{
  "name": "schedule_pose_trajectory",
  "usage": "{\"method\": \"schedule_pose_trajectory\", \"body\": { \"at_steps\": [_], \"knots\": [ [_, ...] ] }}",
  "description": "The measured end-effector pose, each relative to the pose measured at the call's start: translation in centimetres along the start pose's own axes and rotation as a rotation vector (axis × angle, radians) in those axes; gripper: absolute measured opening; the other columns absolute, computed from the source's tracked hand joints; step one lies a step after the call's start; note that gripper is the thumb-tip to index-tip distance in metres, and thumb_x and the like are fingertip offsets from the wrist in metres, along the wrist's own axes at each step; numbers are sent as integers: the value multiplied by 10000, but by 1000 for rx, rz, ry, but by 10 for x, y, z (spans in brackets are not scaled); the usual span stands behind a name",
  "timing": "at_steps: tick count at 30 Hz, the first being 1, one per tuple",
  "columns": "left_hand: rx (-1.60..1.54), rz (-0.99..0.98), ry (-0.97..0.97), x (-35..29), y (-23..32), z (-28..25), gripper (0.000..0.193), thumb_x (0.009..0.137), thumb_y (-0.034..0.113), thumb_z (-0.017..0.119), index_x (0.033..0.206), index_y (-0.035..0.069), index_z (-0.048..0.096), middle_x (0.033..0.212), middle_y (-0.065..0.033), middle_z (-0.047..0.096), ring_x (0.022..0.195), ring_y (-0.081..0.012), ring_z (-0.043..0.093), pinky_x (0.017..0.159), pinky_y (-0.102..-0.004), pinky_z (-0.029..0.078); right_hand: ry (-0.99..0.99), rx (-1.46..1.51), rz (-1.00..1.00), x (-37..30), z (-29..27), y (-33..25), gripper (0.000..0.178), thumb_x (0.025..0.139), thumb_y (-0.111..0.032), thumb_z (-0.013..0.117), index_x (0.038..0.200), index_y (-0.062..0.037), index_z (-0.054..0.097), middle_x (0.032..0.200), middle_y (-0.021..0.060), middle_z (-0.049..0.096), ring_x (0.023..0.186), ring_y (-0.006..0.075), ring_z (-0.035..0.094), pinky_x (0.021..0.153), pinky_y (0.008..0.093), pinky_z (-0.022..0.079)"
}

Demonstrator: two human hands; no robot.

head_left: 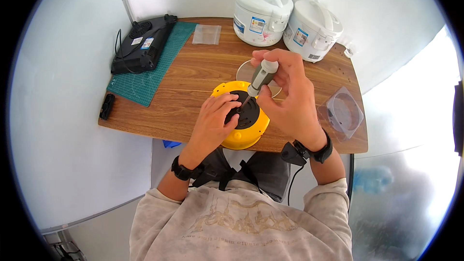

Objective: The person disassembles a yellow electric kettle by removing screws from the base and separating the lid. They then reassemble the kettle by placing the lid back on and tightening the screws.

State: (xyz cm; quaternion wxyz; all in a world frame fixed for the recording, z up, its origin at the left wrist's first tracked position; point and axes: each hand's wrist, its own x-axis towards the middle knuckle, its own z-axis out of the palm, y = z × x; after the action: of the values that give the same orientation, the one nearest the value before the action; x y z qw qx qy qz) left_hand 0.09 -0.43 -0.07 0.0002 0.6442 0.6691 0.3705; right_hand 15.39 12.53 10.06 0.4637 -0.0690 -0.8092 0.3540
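Observation:
A round yellow appliance (241, 137) with a black centre plate lies upside down at the table's near edge. My left hand (212, 123) rests on top of it, fingers over the black plate. My right hand (287, 94) grips a screwdriver (262, 76) with a grey and black handle. Its shaft slants down and left, and the tip meets the black plate beside my left fingertips. A round clear disc (245, 71) lies flat on the table just behind the yellow appliance, partly hidden by my right hand.
Two white rice cookers (261, 12) (314, 29) stand at the wooden table's (193, 75) far edge. A green cutting mat (154, 65) with a black device (140, 43) lies at left. A clear bag (207, 34) and a clear plastic lid (344, 112) also lie there.

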Motion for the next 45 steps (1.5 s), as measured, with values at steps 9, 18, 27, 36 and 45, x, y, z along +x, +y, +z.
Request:
{"method": "schedule_pose_trajectory", "body": {
  "at_steps": [9,18,27,36,45],
  "knots": [
    [-12,-32,-20,0,2,-2,291,902,125,678,1186,69,650,1357,-79,601,1298,-300,512,1159,-446,346,-62,-46,98,-8,-5,-5,470,814,21,705,1251,-56,550,1230,116,642,1005,307,683,835,355,596],
    [94,-19,-107,7,5,-13,197,921,132,673,1107,76,708,1318,-68,646,1261,-287,561,1107,-425,416,64,-23,90,-19,-25,-13,490,799,37,720,1243,-64,540,1185,79,669,973,221,709,833,329,614],
    [401,260,-397,41,16,-38,277,796,49,698,1071,82,696,1185,-42,655,1112,-243,636,869,-344,558,93,0,155,-32,-37,-12,520,796,41,717,1261,-65,510,1150,85,674,974,197,713,811,323,618],
    [775,548,-477,58,17,-40,194,820,96,718,1011,81,687,1071,-48,631,1000,-189,650,735,-266,576,109,14,204,-41,-47,-10,498,814,25,710,1260,-62,507,1103,101,686,959,199,721,819,327,624],
    [625,516,-526,66,7,-41,105,889,173,677,970,106,672,1012,-39,636,986,-204,637,745,-298,564,137,37,200,-43,-48,-4,498,813,19,714,1256,-60,500,1075,106,696,921,205,727,812,327,631]
  ]
}}
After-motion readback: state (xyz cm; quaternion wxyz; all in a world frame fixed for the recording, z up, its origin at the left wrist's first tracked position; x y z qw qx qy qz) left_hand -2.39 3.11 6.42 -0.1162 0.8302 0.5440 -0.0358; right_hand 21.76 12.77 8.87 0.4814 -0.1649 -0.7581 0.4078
